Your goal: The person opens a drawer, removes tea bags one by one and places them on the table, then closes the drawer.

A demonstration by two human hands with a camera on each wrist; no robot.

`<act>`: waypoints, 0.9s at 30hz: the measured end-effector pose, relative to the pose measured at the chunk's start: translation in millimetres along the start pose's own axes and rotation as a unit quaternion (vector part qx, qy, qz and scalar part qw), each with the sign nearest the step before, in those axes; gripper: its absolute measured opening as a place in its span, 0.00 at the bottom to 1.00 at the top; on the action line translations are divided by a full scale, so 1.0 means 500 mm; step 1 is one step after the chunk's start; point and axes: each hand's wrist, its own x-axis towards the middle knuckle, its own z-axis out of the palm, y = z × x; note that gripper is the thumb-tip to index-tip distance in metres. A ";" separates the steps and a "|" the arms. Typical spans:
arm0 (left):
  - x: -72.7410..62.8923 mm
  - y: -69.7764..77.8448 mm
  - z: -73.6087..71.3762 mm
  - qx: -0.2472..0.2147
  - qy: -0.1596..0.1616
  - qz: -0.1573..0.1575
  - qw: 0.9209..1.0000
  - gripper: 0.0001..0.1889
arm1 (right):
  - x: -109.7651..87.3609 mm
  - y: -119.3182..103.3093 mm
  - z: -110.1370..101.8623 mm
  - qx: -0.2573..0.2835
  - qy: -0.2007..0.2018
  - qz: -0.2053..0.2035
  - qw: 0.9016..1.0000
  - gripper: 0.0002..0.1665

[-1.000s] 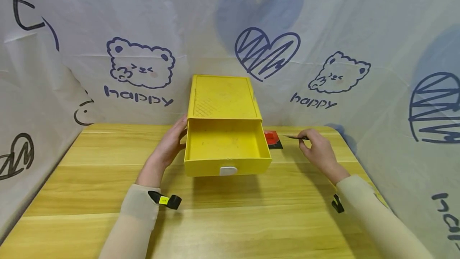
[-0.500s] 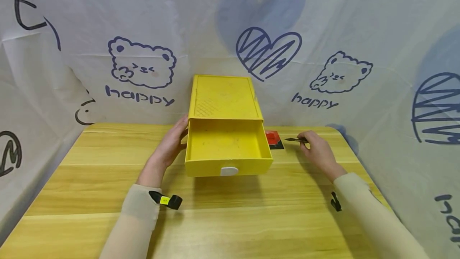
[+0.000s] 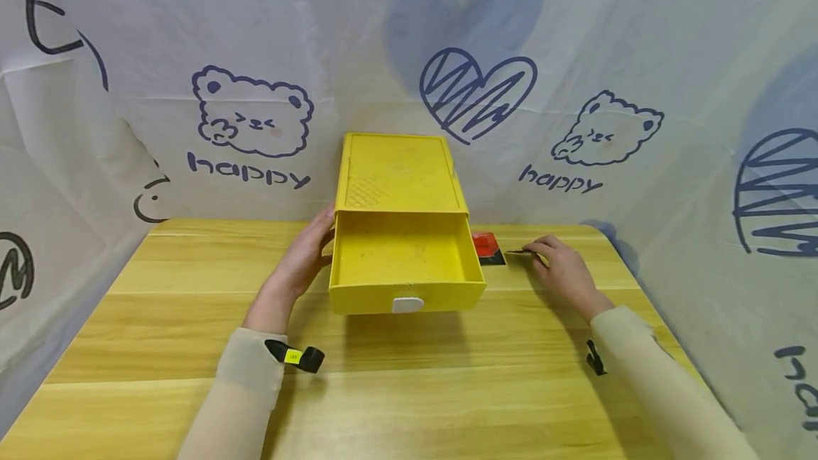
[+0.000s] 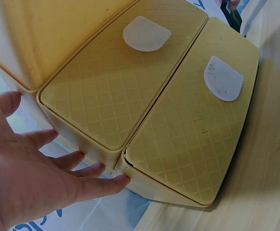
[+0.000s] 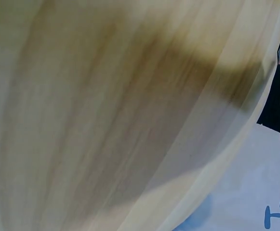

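A yellow drawer unit (image 3: pixel 402 172) stands at the back of the table, its top drawer (image 3: pixel 405 298) pulled out. My left hand (image 3: pixel 303 254) lies along the unit's left side. In the left wrist view its spread fingers (image 4: pixel 89 171) touch the side wall near the front edges. To the right of the unit, my right hand (image 3: pixel 562 272) pinches a thin, flat black packet (image 3: pixel 519 252), seen nearly edge-on in the head view. The right wrist view shows this black packet (image 5: pixel 279 101) at its right border, with part of the hand below. A red and black packet (image 3: pixel 487 247) lies beside the unit.
Two closed lower drawers (image 4: pixel 106 82) with white handles show in the left wrist view. A wood-grain table (image 3: pixel 409 396) carries everything. White cloth (image 3: pixel 358 34) with blue drawings hangs behind and at both sides.
My right hand has lowered slightly, and the black packet in it has tilted, its tip coming down nearer the red and black packet. My left hand stays at the unit's side.
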 end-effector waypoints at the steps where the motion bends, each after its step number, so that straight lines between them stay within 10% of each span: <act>1: 0.000 0.000 0.000 0.000 0.000 0.000 1.000 0.33 | 0.000 0.001 0.000 -0.001 -0.004 0.002 1.000 0.15; 27: 0.001 -0.002 -0.001 0.004 -0.010 0.010 1.000 0.32 | 0.007 0.011 0.022 -0.020 -0.146 0.066 0.987 0.26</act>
